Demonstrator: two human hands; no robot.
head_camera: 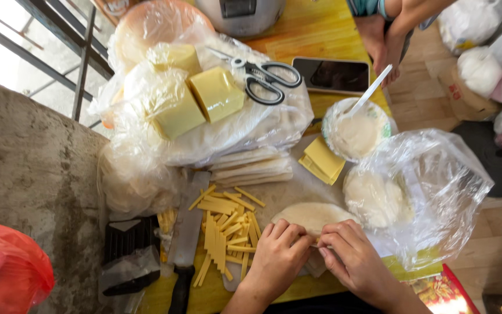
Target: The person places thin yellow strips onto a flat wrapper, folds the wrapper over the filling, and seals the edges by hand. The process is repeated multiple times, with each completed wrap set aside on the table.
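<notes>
A: What lies at your left?

B: A black-handled knife (186,244), then yellow cheese sticks (226,232) scattered on the board.

A: Your hands?

B: Your left hand (279,256) pinches the near edge of the pale dough wrapper (312,215), fingers curled on it. Your right hand (352,259) grips the same edge, touching the left.

A: Farther right?

B: A clear plastic bag (437,192) holding more wrappers.

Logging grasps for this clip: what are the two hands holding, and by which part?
Both the left hand and right hand pinch the near edge of a pale round dough wrapper lying on the board, fingertips folded over that edge.
</notes>
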